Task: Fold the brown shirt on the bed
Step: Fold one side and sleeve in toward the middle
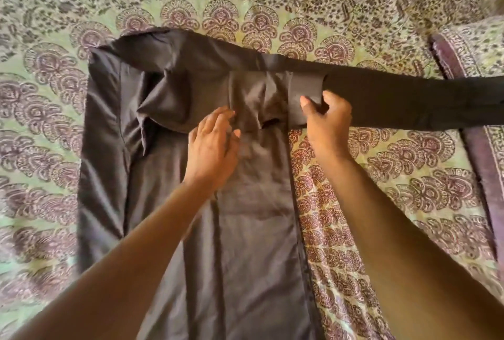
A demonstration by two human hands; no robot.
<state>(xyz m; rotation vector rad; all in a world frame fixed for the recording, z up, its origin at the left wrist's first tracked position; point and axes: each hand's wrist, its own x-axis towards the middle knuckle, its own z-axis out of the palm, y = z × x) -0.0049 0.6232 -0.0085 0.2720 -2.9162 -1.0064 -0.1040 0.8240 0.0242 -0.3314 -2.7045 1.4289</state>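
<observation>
The brown shirt point(253, 230) lies flat on the bed, its body running from the middle toward the near edge. One long sleeve point(409, 99) stretches out to the right across the bedcover. The shirt's left side is folded inward along a lengthwise crease. My left hand point(215, 146) rests flat on the cloth below the collar, fingers spread. My right hand point(326, 118) pinches the shirt's shoulder edge where the sleeve begins, thumb over a folded flap.
A green and maroon paisley bedcover point(381, 203) lies under everything. A pillow point(480, 47) in the same print sits at the right edge, partly under the sleeve's end.
</observation>
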